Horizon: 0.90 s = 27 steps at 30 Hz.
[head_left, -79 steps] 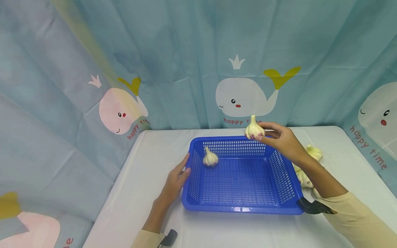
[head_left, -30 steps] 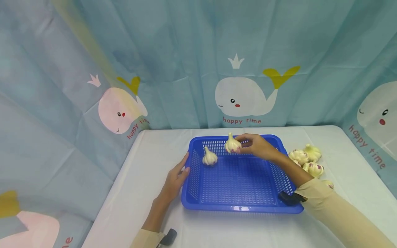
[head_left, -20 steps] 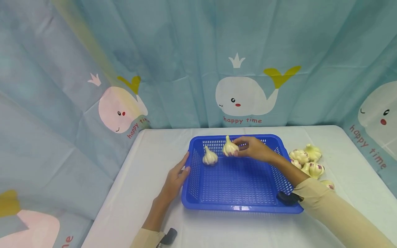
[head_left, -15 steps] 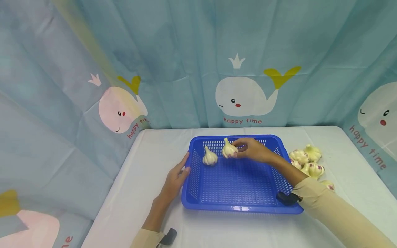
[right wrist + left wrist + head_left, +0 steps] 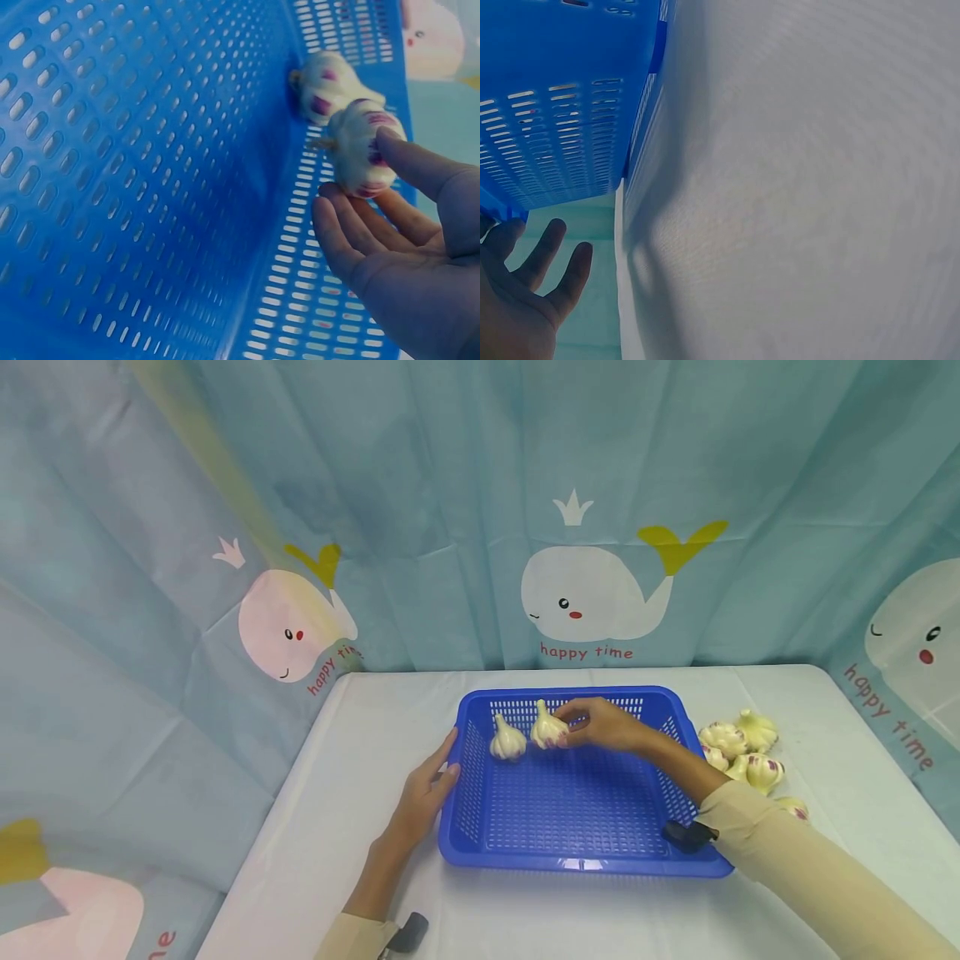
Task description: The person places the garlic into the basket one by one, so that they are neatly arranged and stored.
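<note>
A garlic bulb [image 5: 549, 727] with purple patches is pinched between thumb and fingers of my right hand [image 5: 603, 724], inside the blue plastic basket [image 5: 585, 865] near its back wall. Just left of it a second garlic bulb [image 5: 508, 740] stands upright in the basket's back left corner. In the right wrist view the held bulb [image 5: 365, 146] partly overlaps the standing bulb [image 5: 324, 84]. My left hand [image 5: 421, 799] touches the basket's left rim from outside, its fingers extended. The left wrist view shows those fingers [image 5: 544, 253] spread below the perforated wall.
Several more garlic bulbs [image 5: 757, 771] lie in a loose group on the white-covered table [image 5: 855, 752], right of the basket and partly behind my right forearm. A curtain [image 5: 442, 610] printed with whales hangs along the table's back and sides.
My right hand has carried its garlic bulb from above the basket's back rim leftward and down into the basket, close to the other bulb. The left hand has stayed at the rim.
</note>
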Each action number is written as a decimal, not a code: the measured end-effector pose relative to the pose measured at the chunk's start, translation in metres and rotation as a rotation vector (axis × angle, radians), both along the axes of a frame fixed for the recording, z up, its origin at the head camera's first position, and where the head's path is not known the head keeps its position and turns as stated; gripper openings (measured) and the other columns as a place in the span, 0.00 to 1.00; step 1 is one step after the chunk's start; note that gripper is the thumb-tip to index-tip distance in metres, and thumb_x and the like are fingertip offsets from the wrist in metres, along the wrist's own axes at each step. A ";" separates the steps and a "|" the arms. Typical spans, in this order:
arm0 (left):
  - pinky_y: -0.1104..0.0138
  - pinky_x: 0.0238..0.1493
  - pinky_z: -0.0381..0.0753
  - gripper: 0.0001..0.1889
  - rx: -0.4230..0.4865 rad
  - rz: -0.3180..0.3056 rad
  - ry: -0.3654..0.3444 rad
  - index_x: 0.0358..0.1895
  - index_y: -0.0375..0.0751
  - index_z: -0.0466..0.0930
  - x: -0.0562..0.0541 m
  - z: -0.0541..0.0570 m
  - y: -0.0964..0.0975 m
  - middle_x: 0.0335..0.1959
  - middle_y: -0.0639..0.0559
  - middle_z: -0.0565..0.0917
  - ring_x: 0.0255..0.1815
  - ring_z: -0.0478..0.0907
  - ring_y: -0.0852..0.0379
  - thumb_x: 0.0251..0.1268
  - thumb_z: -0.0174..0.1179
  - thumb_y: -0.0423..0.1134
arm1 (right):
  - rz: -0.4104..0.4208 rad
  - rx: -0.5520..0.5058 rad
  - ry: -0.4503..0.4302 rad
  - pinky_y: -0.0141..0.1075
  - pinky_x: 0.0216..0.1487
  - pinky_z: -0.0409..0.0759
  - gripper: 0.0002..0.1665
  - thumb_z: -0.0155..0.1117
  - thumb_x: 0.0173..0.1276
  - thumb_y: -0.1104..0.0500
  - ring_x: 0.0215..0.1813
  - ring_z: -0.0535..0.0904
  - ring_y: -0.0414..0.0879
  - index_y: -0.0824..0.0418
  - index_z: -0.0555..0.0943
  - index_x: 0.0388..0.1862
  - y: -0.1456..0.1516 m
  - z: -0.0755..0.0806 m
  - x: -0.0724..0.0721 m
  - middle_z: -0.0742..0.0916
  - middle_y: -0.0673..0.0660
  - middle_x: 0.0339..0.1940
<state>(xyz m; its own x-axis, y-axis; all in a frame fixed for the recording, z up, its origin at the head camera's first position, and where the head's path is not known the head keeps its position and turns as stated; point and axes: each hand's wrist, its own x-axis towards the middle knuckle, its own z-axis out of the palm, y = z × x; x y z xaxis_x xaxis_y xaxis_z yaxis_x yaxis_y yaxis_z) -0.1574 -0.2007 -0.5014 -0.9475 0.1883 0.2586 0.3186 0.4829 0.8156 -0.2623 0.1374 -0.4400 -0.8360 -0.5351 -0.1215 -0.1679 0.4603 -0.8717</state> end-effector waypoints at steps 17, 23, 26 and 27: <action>0.42 0.74 0.75 0.30 0.008 0.000 0.003 0.86 0.56 0.56 0.000 -0.001 0.000 0.84 0.57 0.63 0.84 0.62 0.49 0.87 0.47 0.49 | 0.028 0.059 0.041 0.53 0.64 0.85 0.24 0.77 0.64 0.63 0.63 0.85 0.63 0.68 0.85 0.58 -0.019 -0.005 0.000 0.89 0.64 0.57; 0.43 0.74 0.75 0.30 0.010 0.004 -0.007 0.86 0.57 0.57 0.001 0.001 0.001 0.84 0.58 0.63 0.84 0.62 0.50 0.86 0.47 0.49 | 0.037 0.085 0.067 0.51 0.63 0.86 0.25 0.78 0.63 0.61 0.61 0.85 0.62 0.68 0.85 0.57 -0.022 -0.008 -0.001 0.90 0.64 0.55; 0.43 0.74 0.75 0.31 0.007 0.007 -0.015 0.86 0.57 0.56 0.002 0.002 0.001 0.85 0.58 0.62 0.84 0.61 0.50 0.86 0.47 0.50 | 0.036 0.098 0.073 0.51 0.62 0.86 0.24 0.79 0.63 0.61 0.61 0.85 0.61 0.67 0.86 0.57 -0.023 -0.009 -0.001 0.90 0.63 0.54; 0.43 0.74 0.75 0.31 0.008 0.008 -0.017 0.86 0.57 0.57 0.002 0.002 0.002 0.85 0.58 0.62 0.84 0.61 0.50 0.86 0.47 0.50 | 0.034 0.102 0.073 0.51 0.63 0.86 0.24 0.79 0.63 0.61 0.61 0.85 0.61 0.66 0.86 0.57 -0.023 -0.010 0.000 0.90 0.63 0.54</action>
<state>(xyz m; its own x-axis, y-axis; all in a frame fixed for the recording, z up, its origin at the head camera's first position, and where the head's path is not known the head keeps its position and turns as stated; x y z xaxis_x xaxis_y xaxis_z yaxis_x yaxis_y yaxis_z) -0.1552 -0.1991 -0.4996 -0.9531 0.1791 0.2440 0.3011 0.4788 0.8247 -0.2627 0.1146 -0.4497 -0.8262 -0.5512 -0.1163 -0.2460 0.5387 -0.8058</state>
